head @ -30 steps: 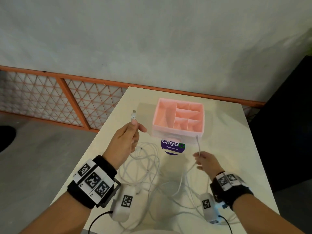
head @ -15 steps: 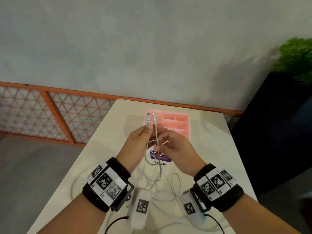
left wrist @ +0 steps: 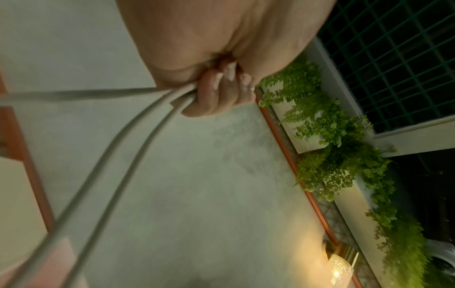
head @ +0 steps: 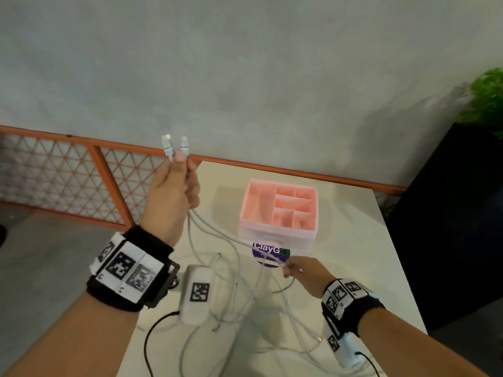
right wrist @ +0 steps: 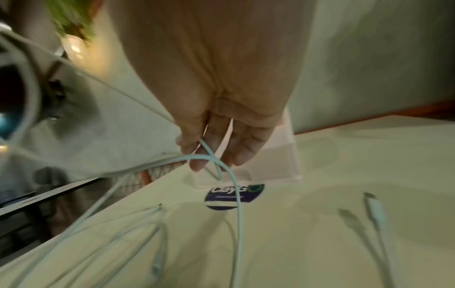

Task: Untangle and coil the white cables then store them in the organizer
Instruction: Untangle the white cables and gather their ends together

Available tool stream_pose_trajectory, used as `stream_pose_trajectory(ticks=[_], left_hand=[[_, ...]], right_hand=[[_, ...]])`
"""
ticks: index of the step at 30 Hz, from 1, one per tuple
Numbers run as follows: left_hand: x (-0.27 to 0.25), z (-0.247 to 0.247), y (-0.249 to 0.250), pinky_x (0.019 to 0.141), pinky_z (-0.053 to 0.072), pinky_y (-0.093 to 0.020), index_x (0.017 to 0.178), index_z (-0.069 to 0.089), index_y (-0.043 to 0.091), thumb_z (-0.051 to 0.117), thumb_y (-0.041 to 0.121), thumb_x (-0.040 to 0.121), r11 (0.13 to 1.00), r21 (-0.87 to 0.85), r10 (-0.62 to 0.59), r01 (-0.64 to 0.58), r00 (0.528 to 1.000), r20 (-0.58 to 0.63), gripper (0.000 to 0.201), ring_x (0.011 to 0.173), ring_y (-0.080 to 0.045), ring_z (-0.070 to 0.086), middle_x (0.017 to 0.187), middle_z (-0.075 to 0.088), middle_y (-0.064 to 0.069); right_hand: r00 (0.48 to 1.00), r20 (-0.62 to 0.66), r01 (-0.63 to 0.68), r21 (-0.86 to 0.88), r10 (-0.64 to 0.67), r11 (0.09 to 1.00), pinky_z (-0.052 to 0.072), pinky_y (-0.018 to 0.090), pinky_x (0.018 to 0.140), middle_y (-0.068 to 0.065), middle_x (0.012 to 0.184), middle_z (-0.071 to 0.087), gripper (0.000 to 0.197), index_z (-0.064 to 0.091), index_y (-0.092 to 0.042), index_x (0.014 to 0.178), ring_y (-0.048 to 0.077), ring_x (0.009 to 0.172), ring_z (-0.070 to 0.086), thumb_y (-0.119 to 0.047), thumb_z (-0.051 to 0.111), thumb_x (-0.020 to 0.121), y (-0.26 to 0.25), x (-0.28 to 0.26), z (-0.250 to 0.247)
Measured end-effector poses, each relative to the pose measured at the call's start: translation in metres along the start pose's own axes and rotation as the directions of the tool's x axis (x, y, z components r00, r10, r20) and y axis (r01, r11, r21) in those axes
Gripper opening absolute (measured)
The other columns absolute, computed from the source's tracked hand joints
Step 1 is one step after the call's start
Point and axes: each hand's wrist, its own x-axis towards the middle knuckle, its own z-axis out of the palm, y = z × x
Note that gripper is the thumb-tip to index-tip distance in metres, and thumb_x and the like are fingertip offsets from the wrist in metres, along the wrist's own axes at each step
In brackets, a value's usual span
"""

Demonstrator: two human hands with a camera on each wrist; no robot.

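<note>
Cables: we see white cables (head: 239, 292) lying in loose, crossing loops on the desk (head: 351, 268), near its front edge; none is coiled yet.
Plugs: two plug ends (head: 175, 145) stick up side by side above our raised left hand.
Left hand: our left hand (head: 174, 197) is clenched around both strands just below the plugs, held high over the desk's left side.
Right hand: our right hand (head: 302, 270) is lower, just in front of the organizer, pinching a strand (right wrist: 211, 155) between thumb and fingertips.
Organizer: a pink organizer (head: 280, 210) with several compartments stands at the middle of the desk; its compartments look empty.
Sticker: a round purple sticker (head: 269, 254) lies on the desk right in front of the organizer.
Step in hand: we judge this to be pulling one cable free of the tangle.
Doing it well: we should keep the plugs firmly gripped, let the strand slide through the right fingers, and lift crossings apart rather than tug them tight.
</note>
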Motion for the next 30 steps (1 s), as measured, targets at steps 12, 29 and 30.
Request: stream_pose_trajectory(ticks=[12, 29, 30], left_hand=[[-0.022, 0.029, -0.038, 0.056, 0.036, -0.01, 0.079, 0.049, 0.022, 0.073, 0.041, 0.075, 0.743, 0.665, -0.164, -0.08, 0.941, 0.296, 0.031, 0.063, 0.0, 0.05, 0.075, 0.055, 0.011], [0.01, -0.017, 0.001, 0.041, 0.025, -0.018, 0.077, 0.044, 0.023, 0.047, 0.026, 0.097, 0.958, 0.261, 0.132, -0.115, 0.99, -0.048, 0.02, 0.045, -0.001, 0.029, 0.05, 0.04, 0.014], [0.01, -0.018, -0.002, 0.041, 0.026, -0.019, 0.078, 0.044, 0.024, 0.047, 0.026, 0.097, 0.956, 0.274, 0.124, -0.106, 0.991, -0.047, 0.019, 0.046, -0.002, 0.03, 0.05, 0.041, 0.014]], right_hand=[[0.859, -0.343, 0.432, 0.09, -0.379, 0.897, 0.047, 0.018, 0.071, -0.002, 0.088, 0.07, 0.018, 0.071, -0.016, 0.101, 0.009, 0.075, 0.06, -0.016, 0.058, 0.09, -0.115, -0.007, -0.079], [0.93, -0.256, -0.284, -0.043, 0.264, 0.958, 0.045, 0.034, 0.079, 0.013, 0.096, 0.07, 0.021, 0.064, -0.012, 0.079, 0.032, 0.092, 0.062, -0.02, 0.05, 0.092, 0.031, -0.003, -0.054], [0.917, -0.316, -0.264, -0.017, 0.245, 0.964, 0.045, 0.035, 0.078, 0.013, 0.094, 0.071, 0.023, 0.065, -0.013, 0.077, 0.033, 0.089, 0.063, -0.02, 0.049, 0.092, 0.028, -0.004, -0.062]])
